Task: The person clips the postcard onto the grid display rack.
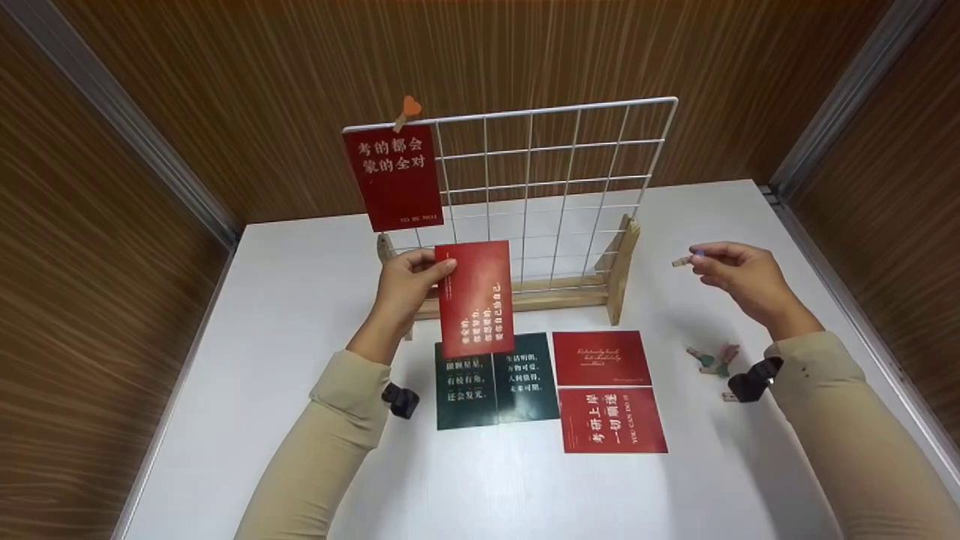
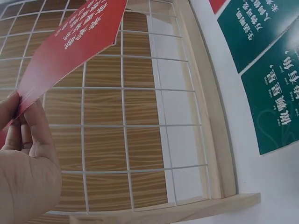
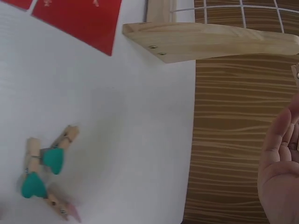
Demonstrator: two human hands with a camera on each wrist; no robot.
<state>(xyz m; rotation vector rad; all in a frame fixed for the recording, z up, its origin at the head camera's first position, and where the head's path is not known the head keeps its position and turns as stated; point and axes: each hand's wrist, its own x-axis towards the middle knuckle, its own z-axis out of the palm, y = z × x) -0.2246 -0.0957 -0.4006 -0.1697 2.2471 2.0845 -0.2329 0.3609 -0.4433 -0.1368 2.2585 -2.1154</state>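
Observation:
My left hand (image 1: 409, 283) pinches a red card (image 1: 480, 319) with white lettering by its upper left edge. The card stands upright before the white wire grid (image 1: 529, 180); the left wrist view shows the same card (image 2: 70, 51) tilted, between thumb and fingers. Out to the right of the grid, my right hand (image 1: 739, 281) pinches a small wooden clothespin (image 1: 681, 262) with a bluish-purple spot at the fingertips. On the grid's upper left corner hangs another red card (image 1: 397, 180), held by a clothespin with an orange heart (image 1: 410, 106).
Two dark green cards (image 1: 525, 390) and two red cards (image 1: 613, 420) lie on the white table (image 1: 300, 300). Several heart clothespins (image 3: 53, 161) lie near the right wrist. Wooden feet (image 1: 621, 277) carry the grid. Wood-patterned walls (image 1: 225, 90) stand around the table.

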